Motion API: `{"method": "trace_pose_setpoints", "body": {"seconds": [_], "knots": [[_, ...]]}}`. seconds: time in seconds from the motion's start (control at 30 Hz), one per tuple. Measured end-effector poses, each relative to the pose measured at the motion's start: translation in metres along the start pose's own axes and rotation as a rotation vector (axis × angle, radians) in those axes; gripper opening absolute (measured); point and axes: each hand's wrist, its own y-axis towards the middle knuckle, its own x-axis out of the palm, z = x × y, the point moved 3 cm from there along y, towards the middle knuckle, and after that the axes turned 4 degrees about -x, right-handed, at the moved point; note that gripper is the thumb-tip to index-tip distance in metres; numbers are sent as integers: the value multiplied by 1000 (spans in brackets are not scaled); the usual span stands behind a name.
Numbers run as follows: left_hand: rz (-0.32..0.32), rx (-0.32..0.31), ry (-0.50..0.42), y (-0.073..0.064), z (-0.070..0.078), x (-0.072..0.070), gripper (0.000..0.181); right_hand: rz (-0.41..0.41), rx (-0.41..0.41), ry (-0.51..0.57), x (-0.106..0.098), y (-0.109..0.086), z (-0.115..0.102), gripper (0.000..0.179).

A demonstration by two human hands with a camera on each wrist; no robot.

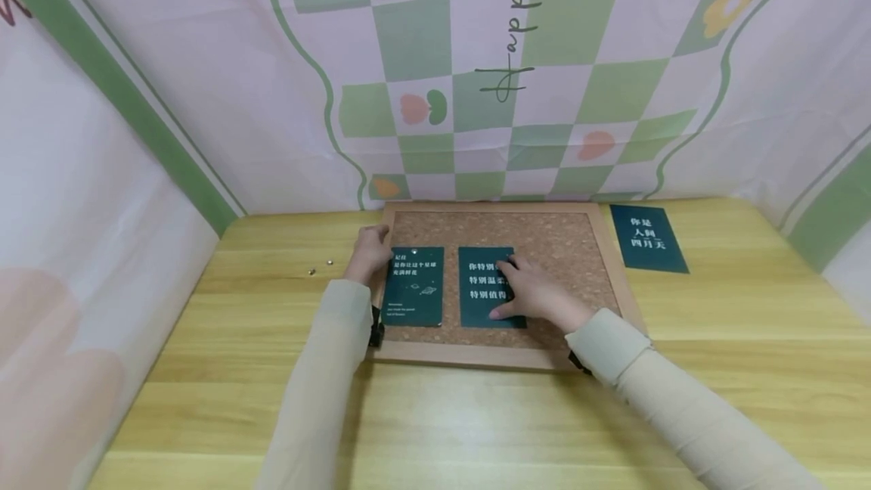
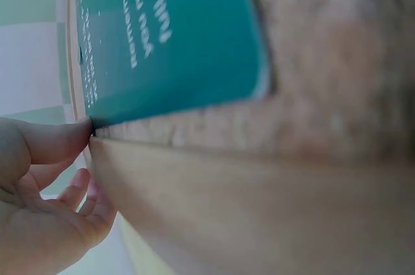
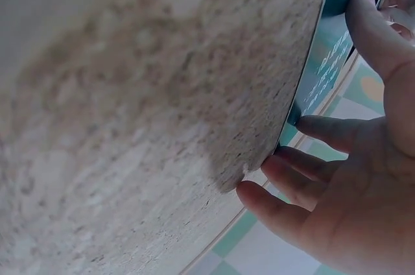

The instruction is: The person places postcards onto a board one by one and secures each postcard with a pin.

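A cork board [image 1: 565, 248] in a wooden frame lies on the wooden table. On it lie two dark green cards with white print, side by side. My left hand [image 1: 370, 248] rests at the board's left frame. Its thumb [image 2: 58, 142] touches the corner of the left card [image 1: 413, 286], and the other fingers hang relaxed, holding nothing. My right hand [image 1: 524, 289] lies flat on the right card [image 1: 479, 286] and covers its right part. Its thumb [image 3: 373, 28] sits on the edge of the right card [image 3: 324, 74], with the fingers spread.
A third green card [image 1: 646, 239] lies on the table to the right of the board. Two small metal pins [image 1: 311, 271] sit on the table left of the board. Patterned cloth walls close in the back and both sides.
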Motion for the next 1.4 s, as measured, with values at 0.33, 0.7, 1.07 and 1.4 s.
{"method": "trace_pose_setpoints", "body": {"seconds": [0.33, 0.7, 1.07, 1.4], "knots": [[-30, 54, 79, -7, 9, -15, 52, 4, -9, -5, -3, 0, -3, 93], [52, 1, 58, -6, 0, -42, 42, 9, -15, -4, -4, -1, -3, 93], [128, -60, 164, -11, -24, -61, 33, 2, -12, -24, -3, -2, -1, 92], [157, -103, 318, -19, -43, -73, 29, 4, -13, -32, -1, -3, -1, 91]]}}
